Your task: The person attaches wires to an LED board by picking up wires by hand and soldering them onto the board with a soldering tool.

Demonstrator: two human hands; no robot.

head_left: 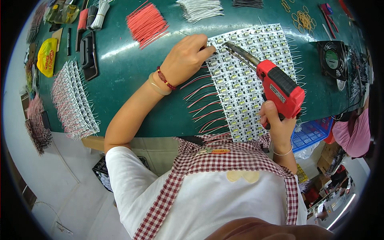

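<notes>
My right hand [279, 126] is wrapped round the handle of a red and black soldering gun [283, 90]. Its long metal tip reaches to the upper left part of a white panel of small circuit boards [248, 94]. Close to that tip, at the panel's upper left corner, my left hand [189, 55] is closed in a pinch. A thin dark wire [183, 33] sticks out from behind its fingers, though the gripped part is hidden. Red, black and white wires [206, 102] trail from the panel's left edge, and more wire ends stand out along its right edge.
Red wires [147, 24] and white wires [200, 9] lie along the far side of the green table [160, 116]. Wired panels [75, 102] are stacked at left. A black fan [333, 60] and rubber bands [303, 21] are at right. A blue crate [310, 134] stands below the table edge.
</notes>
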